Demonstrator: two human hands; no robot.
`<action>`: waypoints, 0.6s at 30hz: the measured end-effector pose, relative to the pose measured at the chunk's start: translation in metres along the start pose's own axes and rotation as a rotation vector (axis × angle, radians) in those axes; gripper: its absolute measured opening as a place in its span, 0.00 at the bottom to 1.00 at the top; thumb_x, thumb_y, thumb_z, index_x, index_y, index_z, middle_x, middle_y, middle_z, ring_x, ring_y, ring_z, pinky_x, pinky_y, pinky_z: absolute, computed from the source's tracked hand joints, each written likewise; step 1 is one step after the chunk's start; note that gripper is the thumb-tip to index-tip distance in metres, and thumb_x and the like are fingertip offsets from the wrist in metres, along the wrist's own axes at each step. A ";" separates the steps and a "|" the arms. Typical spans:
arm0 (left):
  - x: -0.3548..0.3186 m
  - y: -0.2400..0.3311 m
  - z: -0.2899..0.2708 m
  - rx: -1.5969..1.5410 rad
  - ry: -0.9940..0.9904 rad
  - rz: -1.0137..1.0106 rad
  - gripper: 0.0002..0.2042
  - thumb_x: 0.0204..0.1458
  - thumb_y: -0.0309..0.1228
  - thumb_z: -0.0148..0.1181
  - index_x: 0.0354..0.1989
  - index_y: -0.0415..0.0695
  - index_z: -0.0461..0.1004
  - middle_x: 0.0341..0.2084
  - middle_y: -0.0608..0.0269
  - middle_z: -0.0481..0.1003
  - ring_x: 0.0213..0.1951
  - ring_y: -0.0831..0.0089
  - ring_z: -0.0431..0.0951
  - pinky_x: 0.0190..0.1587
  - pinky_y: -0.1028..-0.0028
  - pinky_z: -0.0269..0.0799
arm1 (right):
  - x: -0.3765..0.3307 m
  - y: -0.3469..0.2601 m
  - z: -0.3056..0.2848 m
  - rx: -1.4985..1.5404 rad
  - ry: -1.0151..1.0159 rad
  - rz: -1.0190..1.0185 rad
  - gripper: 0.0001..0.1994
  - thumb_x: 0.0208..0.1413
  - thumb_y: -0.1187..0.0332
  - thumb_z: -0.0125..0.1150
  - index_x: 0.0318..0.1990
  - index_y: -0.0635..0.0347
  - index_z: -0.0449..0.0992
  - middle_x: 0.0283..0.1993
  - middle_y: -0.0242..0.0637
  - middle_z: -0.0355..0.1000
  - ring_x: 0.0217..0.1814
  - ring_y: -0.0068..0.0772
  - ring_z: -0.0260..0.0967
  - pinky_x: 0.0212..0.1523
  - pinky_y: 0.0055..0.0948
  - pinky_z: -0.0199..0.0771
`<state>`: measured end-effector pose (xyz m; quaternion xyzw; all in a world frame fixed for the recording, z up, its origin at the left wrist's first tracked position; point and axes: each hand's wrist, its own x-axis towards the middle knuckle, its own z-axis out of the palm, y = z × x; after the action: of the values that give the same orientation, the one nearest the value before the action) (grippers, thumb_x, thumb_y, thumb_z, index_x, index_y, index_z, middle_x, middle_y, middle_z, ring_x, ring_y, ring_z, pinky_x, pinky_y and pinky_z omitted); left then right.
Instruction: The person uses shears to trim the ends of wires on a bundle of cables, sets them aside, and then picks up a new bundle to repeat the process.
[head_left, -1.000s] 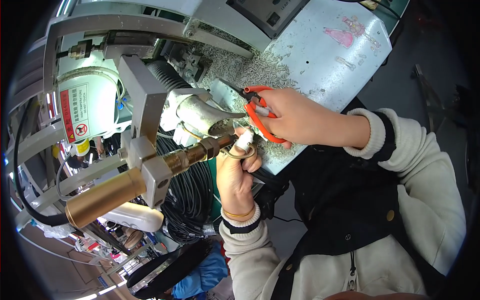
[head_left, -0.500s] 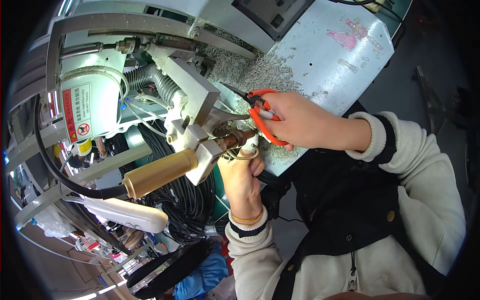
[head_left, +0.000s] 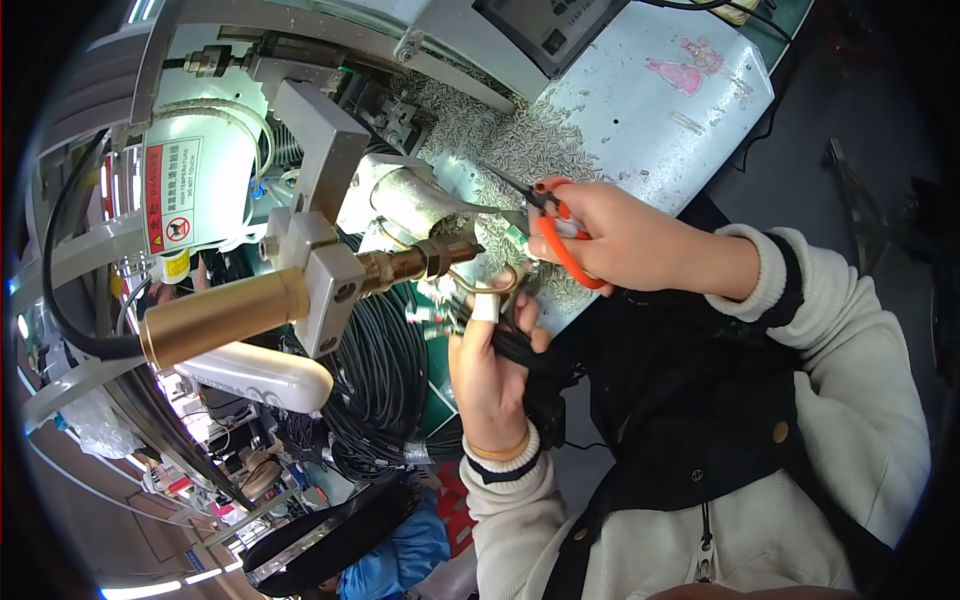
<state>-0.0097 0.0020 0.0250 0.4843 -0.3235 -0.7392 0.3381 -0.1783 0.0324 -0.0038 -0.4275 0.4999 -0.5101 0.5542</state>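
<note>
From where I stand, the left hand (head_left: 492, 385) has its fingers curled around thin black cables (head_left: 516, 346), just below a long gold metal cylinder (head_left: 225, 325) with a dark tip — I'd keep skin clear of it. The right hand (head_left: 615, 240) grips orange-handled pliers (head_left: 569, 262) — jaws parted or not, I can't tell — beside a small green-and-silver connector (head_left: 518, 239).

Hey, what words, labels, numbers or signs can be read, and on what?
I won't copy wording, but here's where print shows:
Red-and-white warning label with a crossed-out circle sign: on the pale panel at left.
Pale lettering: on the dark control panel at top.
Yellow label below the warning label: too small to read.
Round apron mark: also too small.
</note>
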 end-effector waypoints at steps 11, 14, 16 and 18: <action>-0.045 -0.042 0.001 0.320 -0.201 0.168 0.07 0.51 0.26 0.50 0.35 0.35 0.68 0.26 0.60 0.70 0.26 0.75 0.69 0.33 0.77 0.66 | -0.037 -0.025 0.004 -0.364 -0.141 -0.129 0.12 0.49 0.67 0.57 0.33 0.68 0.67 0.15 0.34 0.62 0.18 0.19 0.62 0.20 0.21 0.63; -0.046 -0.040 0.001 0.240 -0.232 0.087 0.07 0.51 0.25 0.50 0.35 0.35 0.68 0.26 0.60 0.70 0.26 0.75 0.69 0.31 0.77 0.66 | -0.039 -0.007 0.010 -0.114 -0.031 -0.064 0.12 0.49 0.67 0.57 0.31 0.69 0.67 0.16 0.36 0.63 0.18 0.20 0.63 0.20 0.21 0.62; -0.047 -0.034 0.003 0.112 -0.218 0.115 0.06 0.51 0.24 0.50 0.36 0.35 0.68 0.25 0.61 0.70 0.25 0.76 0.69 0.29 0.77 0.66 | -0.042 0.002 0.010 -0.138 0.001 -0.141 0.11 0.49 0.67 0.57 0.31 0.69 0.68 0.16 0.35 0.63 0.18 0.20 0.64 0.20 0.21 0.62; -0.048 -0.034 0.004 0.048 -0.212 0.129 0.06 0.50 0.24 0.50 0.36 0.35 0.68 0.25 0.61 0.70 0.25 0.76 0.69 0.28 0.78 0.66 | -0.045 0.004 0.010 -0.186 0.062 -0.291 0.10 0.50 0.68 0.56 0.31 0.69 0.68 0.18 0.35 0.64 0.18 0.19 0.64 0.20 0.20 0.62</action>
<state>-0.0049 0.0609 0.0229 0.3898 -0.4055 -0.7549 0.3372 -0.1666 0.0767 -0.0011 -0.5288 0.4947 -0.5495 0.4168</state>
